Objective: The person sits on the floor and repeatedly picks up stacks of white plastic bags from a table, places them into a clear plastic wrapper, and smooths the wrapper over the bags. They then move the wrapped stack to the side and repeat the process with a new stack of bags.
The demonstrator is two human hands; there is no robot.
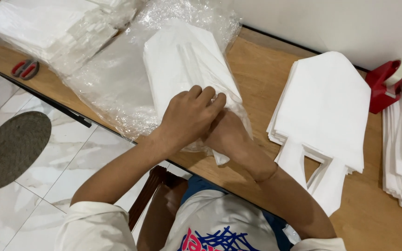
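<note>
Folded white bags sit mid-table inside a clear plastic wrapper. Left hand curls over the bundle's near end; right hand is tucked under it, grip hidden. Step: working the bundle's near end. Next needs a firm pinch.

A clear crinkled plastic wrapper lies open at the table's centre-left, holding a stack of white folded bags. Far left, another clear plastic pack encloses white sheets. No labels, signs or screens show.
</note>
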